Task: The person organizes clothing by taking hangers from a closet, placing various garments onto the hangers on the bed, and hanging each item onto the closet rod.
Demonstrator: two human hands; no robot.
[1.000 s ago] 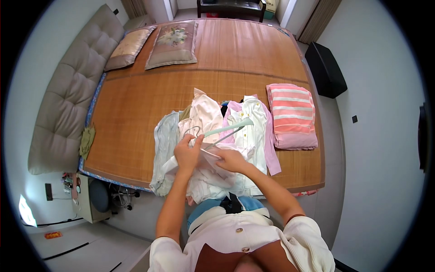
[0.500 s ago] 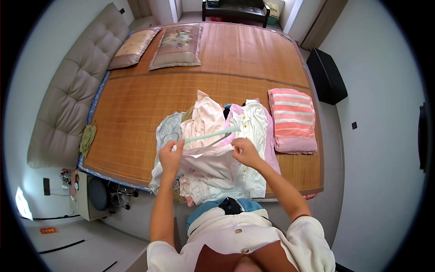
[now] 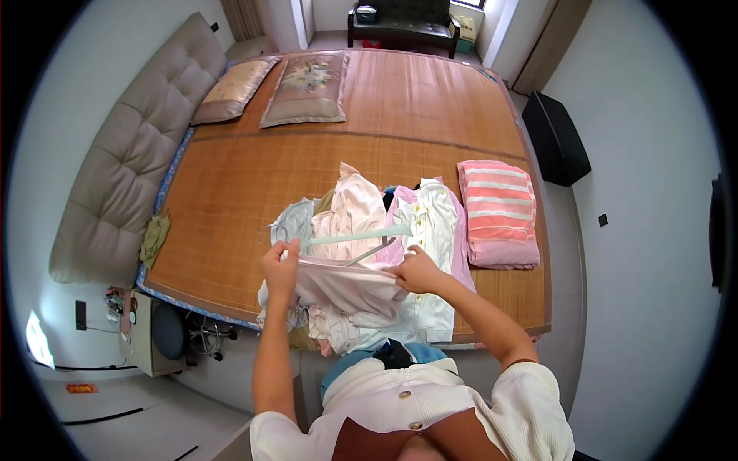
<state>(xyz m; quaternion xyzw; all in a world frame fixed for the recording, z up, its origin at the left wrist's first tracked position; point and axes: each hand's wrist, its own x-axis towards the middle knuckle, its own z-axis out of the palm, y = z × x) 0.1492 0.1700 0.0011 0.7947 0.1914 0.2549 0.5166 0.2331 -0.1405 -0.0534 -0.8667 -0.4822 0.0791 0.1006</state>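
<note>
One pale pink garment [image 3: 346, 288] hung over the clothes [image 3: 427, 219] at the near edge of the bed [image 3: 231, 207], gripped along its top by the left hand [image 3: 280, 267], which also held a pale green hanger [image 3: 361, 235], and by the right hand [image 3: 420, 271], fingers closed on it. Folded striped cloth [image 3: 501, 206] lay just right of the clothes.

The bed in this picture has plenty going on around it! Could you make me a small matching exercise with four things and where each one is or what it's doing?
Things:
1. Hanger
2. Right hand
3. Striped folded cloth
4. Flowered pillow

Places and states:
A. gripping the edge of a pale pink garment
B. on the far part of the bed
C. held by the left hand
D. just right of the white buttoned garment

Right pairs: 1-C, 2-A, 3-D, 4-B
</note>
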